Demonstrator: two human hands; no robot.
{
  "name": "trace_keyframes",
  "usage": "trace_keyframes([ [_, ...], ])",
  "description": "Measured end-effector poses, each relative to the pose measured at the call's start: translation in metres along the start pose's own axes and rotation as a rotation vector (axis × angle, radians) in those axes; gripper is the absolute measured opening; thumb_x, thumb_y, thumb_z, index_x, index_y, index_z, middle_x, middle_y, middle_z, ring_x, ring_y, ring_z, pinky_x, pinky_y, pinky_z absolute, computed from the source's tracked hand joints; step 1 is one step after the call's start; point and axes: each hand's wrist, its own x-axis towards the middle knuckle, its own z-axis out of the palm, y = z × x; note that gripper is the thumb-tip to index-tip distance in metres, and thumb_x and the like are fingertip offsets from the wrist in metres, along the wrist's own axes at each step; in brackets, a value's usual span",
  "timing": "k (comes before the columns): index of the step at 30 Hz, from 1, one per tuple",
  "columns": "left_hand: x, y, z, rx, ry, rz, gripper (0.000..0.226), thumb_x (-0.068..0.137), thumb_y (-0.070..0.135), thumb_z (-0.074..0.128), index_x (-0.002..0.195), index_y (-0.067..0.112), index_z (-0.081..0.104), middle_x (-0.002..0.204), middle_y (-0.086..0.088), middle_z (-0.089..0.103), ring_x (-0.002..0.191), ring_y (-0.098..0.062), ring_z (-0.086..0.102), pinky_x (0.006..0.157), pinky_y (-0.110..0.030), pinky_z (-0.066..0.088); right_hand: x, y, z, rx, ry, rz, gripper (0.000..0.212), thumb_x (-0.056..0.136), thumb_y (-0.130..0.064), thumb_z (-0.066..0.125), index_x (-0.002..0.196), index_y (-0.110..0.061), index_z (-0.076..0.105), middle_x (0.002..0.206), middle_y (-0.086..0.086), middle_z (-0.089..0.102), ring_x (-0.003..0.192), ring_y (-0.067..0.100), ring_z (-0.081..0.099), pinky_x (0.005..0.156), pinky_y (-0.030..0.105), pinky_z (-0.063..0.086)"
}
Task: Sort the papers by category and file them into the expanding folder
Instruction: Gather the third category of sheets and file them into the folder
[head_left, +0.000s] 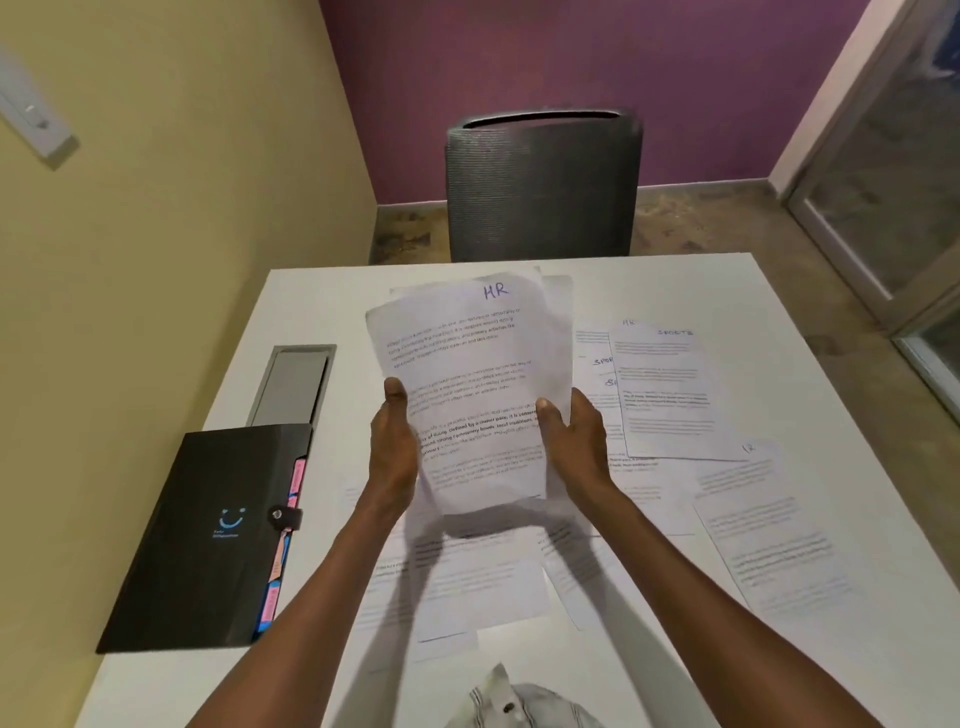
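Observation:
A small stack of printed papers (467, 358), the top sheet marked "HR" in blue ink, is lifted above the middle of the white table (779, 291). My left hand (394, 441) grips its left edge and my right hand (574, 441) grips its right edge, thumbs on top. A black expanding folder (208, 535) with a smiley logo lies shut at the table's left edge, snap strap fastened, pink and orange tabs showing along its right side. More sheets (665, 395) marked "SPORTS" and "HR" lie to the right, and others (467, 582) lie under my arms.
A grey cable hatch (293, 384) is set into the table beyond the folder. A dark mesh chair (540, 187) stands at the far side. A yellow wall runs along the left. A glass door is at the right.

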Motion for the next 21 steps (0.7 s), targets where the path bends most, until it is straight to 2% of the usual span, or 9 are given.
trace_keyframes([
  [2,-0.003,0.001,0.002,0.087,0.02,0.086,0.056,0.09,0.06,0.054,0.123,0.016,0.062,0.109,0.001,0.074,0.095,-0.014,0.072,0.082,-0.038,0.061,-0.004,-0.001,-0.005,0.059,-0.017,-0.051,0.024,0.098,-0.023,0.055,0.119,-0.013,0.059,0.113,-0.002,0.066,0.103,0.012,0.061,0.076,0.014,0.047],
  [3,-0.004,0.001,0.004,0.144,0.046,0.121,0.05,0.086,0.055,0.065,0.12,0.018,0.063,0.107,0.004,0.074,0.095,-0.013,0.072,0.082,-0.039,0.061,-0.006,-0.002,-0.008,0.092,-0.04,-0.069,0.024,0.098,-0.022,0.056,0.121,-0.016,0.059,0.115,-0.004,0.067,0.103,0.01,0.062,0.079,0.013,0.048],
  [5,-0.007,0.0,0.007,0.203,0.095,0.158,0.043,0.083,0.045,0.074,0.117,0.021,0.062,0.103,0.008,0.073,0.091,-0.009,0.071,0.078,-0.035,0.061,-0.008,-0.003,-0.012,0.131,-0.071,-0.093,0.027,0.097,-0.022,0.057,0.124,-0.02,0.059,0.117,-0.007,0.068,0.105,0.007,0.063,0.087,0.02,0.051],
  [7,-0.011,-0.001,0.007,0.195,0.124,0.173,0.042,0.083,0.041,0.076,0.117,0.019,0.063,0.103,0.007,0.073,0.09,-0.008,0.071,0.075,-0.032,0.061,-0.009,0.001,-0.016,0.145,-0.084,-0.084,0.026,0.096,-0.025,0.059,0.122,-0.022,0.06,0.112,-0.01,0.069,0.102,0.003,0.063,0.083,0.017,0.05],
  [10,-0.017,-0.007,0.003,0.19,0.128,0.185,0.044,0.081,0.037,0.079,0.117,0.015,0.066,0.103,0.006,0.074,0.089,-0.006,0.071,0.074,-0.025,0.06,-0.013,0.01,-0.021,0.137,-0.116,-0.052,0.022,0.096,-0.023,0.059,0.118,-0.022,0.059,0.101,-0.011,0.069,0.091,-0.002,0.062,0.069,0.007,0.046],
  [14,-0.028,-0.036,-0.004,0.231,0.115,0.148,0.043,0.079,0.03,0.081,0.116,0.015,0.064,0.101,0.005,0.074,0.09,-0.003,0.07,0.07,-0.013,0.055,-0.016,0.036,-0.02,0.105,-0.165,0.015,0.022,0.094,-0.017,0.062,0.116,-0.02,0.06,0.101,-0.008,0.068,0.092,0.005,0.062,0.071,0.009,0.047],
  [16,-0.032,-0.054,-0.006,0.261,0.104,0.106,0.042,0.08,0.029,0.081,0.117,0.018,0.064,0.104,0.005,0.074,0.094,-0.004,0.07,0.073,-0.017,0.055,-0.018,0.048,-0.019,0.087,-0.182,0.06,0.021,0.094,-0.015,0.062,0.114,-0.018,0.059,0.1,-0.006,0.066,0.088,0.005,0.061,0.067,0.005,0.045],
  [19,-0.034,-0.075,-0.005,0.326,0.096,0.074,0.042,0.084,0.032,0.077,0.121,0.019,0.063,0.108,0.006,0.072,0.099,-0.009,0.068,0.078,-0.026,0.056,-0.017,0.061,-0.015,0.047,-0.205,0.106,0.024,0.094,-0.013,0.061,0.118,-0.013,0.058,0.101,-0.003,0.063,0.09,0.012,0.06,0.068,0.011,0.045],
  [21,-0.033,-0.078,-0.001,0.342,0.112,0.072,0.043,0.087,0.033,0.073,0.124,0.015,0.061,0.11,0.002,0.071,0.101,-0.013,0.067,0.074,-0.025,0.054,-0.014,0.064,-0.013,0.022,-0.205,0.114,0.028,0.095,-0.013,0.06,0.123,-0.009,0.056,0.104,-0.001,0.062,0.095,0.016,0.058,0.068,0.012,0.044],
])
